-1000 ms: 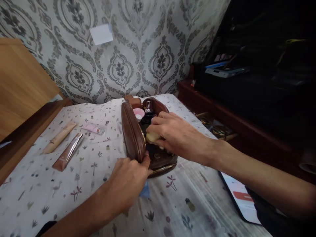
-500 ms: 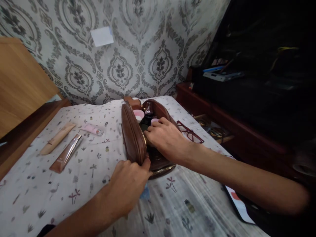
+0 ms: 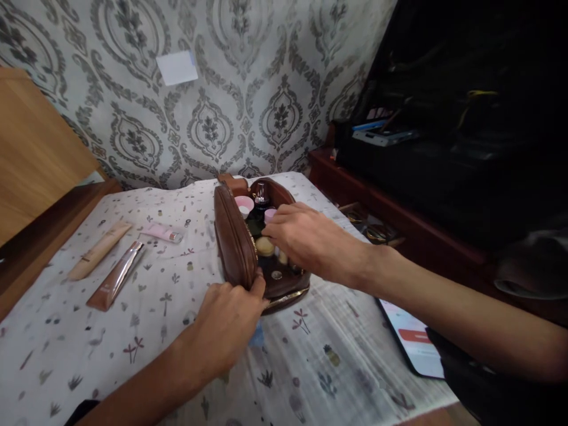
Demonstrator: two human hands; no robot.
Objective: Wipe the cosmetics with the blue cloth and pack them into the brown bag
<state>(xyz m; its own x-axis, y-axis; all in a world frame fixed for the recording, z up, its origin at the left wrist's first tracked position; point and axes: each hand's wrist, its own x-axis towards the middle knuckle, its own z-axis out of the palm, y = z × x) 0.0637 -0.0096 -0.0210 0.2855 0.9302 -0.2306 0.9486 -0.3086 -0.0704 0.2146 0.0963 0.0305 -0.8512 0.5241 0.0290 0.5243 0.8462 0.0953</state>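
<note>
A brown zippered bag stands unzipped on the patterned sheet. My left hand pinches its near edge beside the zipper. Over the opening, my right hand has its fingers drawn together; whatever they hold, if anything, is hidden. Close to those fingertips is a small pink-topped container. Also inside the bag are a pink round dish-like item, a dark bottle with a shiny cap and a beige rounded item. The bag's right side is partly covered by my right hand.
A beige tube, a bronze tube and a small pink tube lie left on the sheet. A lit phone lies under my right forearm. Wooden furniture borders the left; an open drawer is at right.
My right hand has risen slightly out of the bag, uncovering the beige item. My left hand keeps its grip on the edge. The glasses at right are now hidden behind my right hand.
</note>
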